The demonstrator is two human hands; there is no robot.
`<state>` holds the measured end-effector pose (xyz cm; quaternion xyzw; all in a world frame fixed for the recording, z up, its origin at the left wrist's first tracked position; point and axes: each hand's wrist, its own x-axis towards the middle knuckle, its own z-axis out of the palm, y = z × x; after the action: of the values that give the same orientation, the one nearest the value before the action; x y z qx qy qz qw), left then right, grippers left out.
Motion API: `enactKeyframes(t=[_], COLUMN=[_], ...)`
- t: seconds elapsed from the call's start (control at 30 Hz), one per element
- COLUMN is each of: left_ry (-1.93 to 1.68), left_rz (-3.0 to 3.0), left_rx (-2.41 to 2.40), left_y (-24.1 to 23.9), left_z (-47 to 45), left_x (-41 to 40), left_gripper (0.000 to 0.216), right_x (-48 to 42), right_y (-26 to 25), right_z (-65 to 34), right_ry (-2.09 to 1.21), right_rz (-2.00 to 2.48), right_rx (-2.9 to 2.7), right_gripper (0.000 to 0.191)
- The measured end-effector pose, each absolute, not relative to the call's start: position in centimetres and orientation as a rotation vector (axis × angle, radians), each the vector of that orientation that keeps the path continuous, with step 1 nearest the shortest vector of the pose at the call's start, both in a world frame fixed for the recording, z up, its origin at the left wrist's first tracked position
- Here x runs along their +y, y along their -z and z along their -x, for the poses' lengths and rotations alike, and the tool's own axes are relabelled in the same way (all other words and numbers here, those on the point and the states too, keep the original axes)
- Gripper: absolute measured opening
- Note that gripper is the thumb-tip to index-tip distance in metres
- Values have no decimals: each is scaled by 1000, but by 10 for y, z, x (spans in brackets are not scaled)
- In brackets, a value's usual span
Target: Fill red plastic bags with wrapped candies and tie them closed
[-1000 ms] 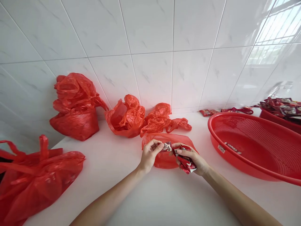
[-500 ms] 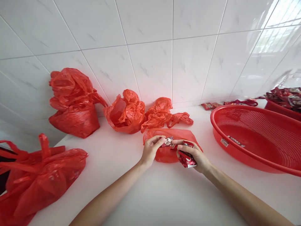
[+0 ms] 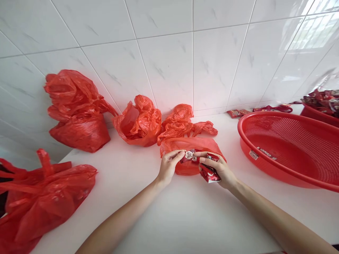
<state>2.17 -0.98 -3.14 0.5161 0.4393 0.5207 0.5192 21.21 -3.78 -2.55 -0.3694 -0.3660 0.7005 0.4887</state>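
Between thumb and fingers, my left hand (image 3: 168, 166) pinches a small wrapped candy (image 3: 189, 155) with dark characters on a pale patch. My right hand (image 3: 221, 171) is closed around several red candy packets (image 3: 210, 173), and its index finger reaches to the right end of the pinched candy. Beneath both hands a flat red plastic bag (image 3: 185, 170) lies on the white table; the hands cover part of it.
A red perforated basket (image 3: 286, 155) stands at the right, with another basket of red packets (image 3: 324, 100) behind it. Loose packets (image 3: 237, 113) lie by the tiled wall. Crumpled red bags (image 3: 140, 123) line the back; a full one (image 3: 79, 130) and a tied one (image 3: 53, 197) stand left.
The view has tilted slightly, so the scene sits a little higher in the picture. The pinched candy's printed face now shows more fully. Both hands keep their hold.
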Motion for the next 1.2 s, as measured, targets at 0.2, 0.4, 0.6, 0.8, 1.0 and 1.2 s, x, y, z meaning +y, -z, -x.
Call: enactKeyframes(t=[0.2, 0.4, 0.6, 0.8, 1.0, 1.2], left_ry=[-1271, -1234, -1186, -883, -950, -1038], left_rz=[-1206, -1251, -1541, -1623, -1475, -1499], left_rx=[1095, 1105, 1222, 1032, 918, 906], left_y=[29, 33, 33, 24, 25, 22], left_z=[-22, -18, -18, -35, -36, -33], left_x=[-9, -5, -12, -35, -35, -31], left_gripper=[35, 39, 34, 31, 37, 39], right_x=[-34, -36, -40, -43, -46, -44], right_y=[26, 28, 30, 35, 33, 33], right_z=[-213, -208, -206, -203, -201, -204], right_ry=[-1632, -1632, -1623, -1520, -1434, -1443], right_rz=[888, 942, 1036, 997, 1001, 991], right_rx=[-775, -841, -978, -1127, -1232, -1163], right_gripper=[39, 50, 60, 55, 53, 47])
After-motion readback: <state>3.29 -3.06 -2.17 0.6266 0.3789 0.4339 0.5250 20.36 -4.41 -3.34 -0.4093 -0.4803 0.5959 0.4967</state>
